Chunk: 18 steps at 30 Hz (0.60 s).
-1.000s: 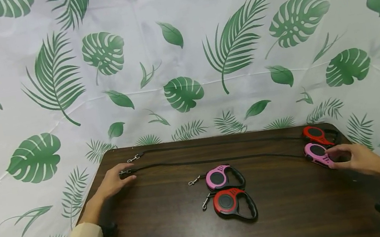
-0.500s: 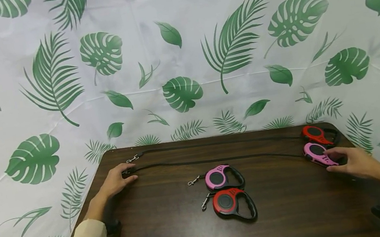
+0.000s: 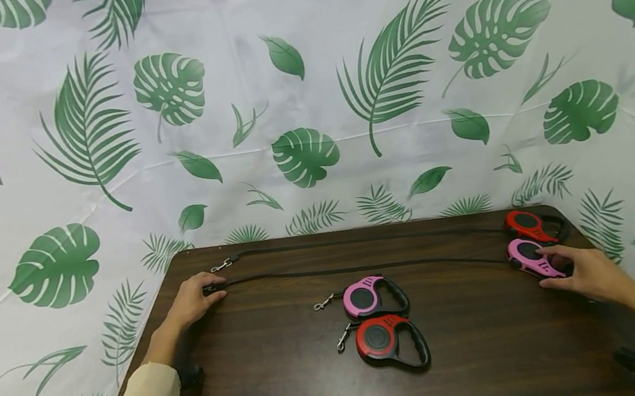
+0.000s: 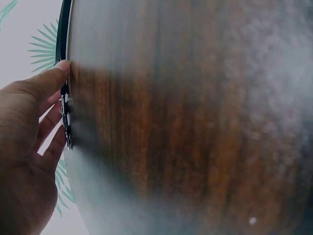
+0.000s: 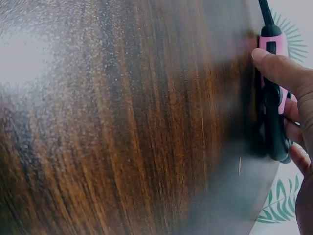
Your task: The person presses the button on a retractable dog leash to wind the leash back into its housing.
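Observation:
My left hand [image 3: 190, 302] holds the black cord end of a pink retractable dog leash by its metal snap clip [image 4: 65, 122], thumb on the near side and fingers beyond. From there the cord [image 3: 334, 270] runs across the table to the pink leash case [image 3: 526, 251] at the right. My right hand [image 3: 592, 273] grips that case by its handle end, the thumb along its near side in the right wrist view and the fingertips on the far side. Part of the handle is hidden behind this hand.
Just behind lies a red retractable leash [image 3: 523, 223], its cord stretched left to a clip [image 3: 221, 265]. Mid-table, another pink leash [image 3: 363, 298] and a red leash [image 3: 377, 338] lie with cords drawn in. A leaf-print cloth [image 3: 290, 58] hangs behind the brown table [image 3: 283, 381].
My left thumb and index finger have drawn closer together over the clip. My right hand has shifted slightly left along the pink case. The leashes lie where they were.

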Available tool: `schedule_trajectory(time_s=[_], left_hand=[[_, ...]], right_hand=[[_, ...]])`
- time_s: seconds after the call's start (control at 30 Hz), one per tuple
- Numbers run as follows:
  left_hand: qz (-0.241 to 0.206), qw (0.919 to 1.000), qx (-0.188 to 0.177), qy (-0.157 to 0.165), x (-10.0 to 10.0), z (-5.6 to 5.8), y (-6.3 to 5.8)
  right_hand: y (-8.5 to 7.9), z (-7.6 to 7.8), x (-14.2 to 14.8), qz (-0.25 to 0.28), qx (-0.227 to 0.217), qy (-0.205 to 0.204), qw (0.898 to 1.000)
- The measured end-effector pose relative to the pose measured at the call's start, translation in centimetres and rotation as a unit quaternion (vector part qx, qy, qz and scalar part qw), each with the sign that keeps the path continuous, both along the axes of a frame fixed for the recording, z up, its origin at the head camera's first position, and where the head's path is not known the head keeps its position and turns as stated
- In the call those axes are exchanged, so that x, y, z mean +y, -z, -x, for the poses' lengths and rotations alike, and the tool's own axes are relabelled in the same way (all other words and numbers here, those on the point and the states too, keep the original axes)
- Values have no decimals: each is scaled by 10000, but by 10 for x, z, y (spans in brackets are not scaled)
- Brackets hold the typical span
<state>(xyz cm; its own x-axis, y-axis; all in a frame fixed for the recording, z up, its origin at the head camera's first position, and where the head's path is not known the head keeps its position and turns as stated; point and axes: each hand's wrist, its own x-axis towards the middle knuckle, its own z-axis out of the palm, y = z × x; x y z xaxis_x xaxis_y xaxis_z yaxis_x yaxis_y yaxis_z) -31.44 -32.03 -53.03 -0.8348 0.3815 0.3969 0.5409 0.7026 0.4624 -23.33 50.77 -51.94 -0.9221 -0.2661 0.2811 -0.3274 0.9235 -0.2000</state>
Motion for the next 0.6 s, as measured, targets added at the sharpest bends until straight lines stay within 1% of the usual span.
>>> schedule_trajectory(time_s=[0.13, 0.2, 0.27, 0.37, 0.47, 0.6], left_hand=[[-94, 9993, 328, 164, -3, 3, 2], [-77, 9993, 333, 155, -3, 5, 2], [-30, 9998, 176, 81, -2, 4, 1], [111, 9997, -146, -163, 1, 4, -1], [280, 9983, -369, -367, 4, 3, -2], [452, 9968, -439, -496, 5, 4, -4]], right_hand=[[0, 0, -1, -4, 162, -27, 9999], [1, 0, -2, -3, 216, -32, 9998], [1, 0, -2, -11, 222, -31, 9997], [1, -1, -3, -42, 265, -31, 9996], [1, -1, -3, -85, 276, -38, 9996], [0, -1, -3, -156, 306, -50, 9994]])
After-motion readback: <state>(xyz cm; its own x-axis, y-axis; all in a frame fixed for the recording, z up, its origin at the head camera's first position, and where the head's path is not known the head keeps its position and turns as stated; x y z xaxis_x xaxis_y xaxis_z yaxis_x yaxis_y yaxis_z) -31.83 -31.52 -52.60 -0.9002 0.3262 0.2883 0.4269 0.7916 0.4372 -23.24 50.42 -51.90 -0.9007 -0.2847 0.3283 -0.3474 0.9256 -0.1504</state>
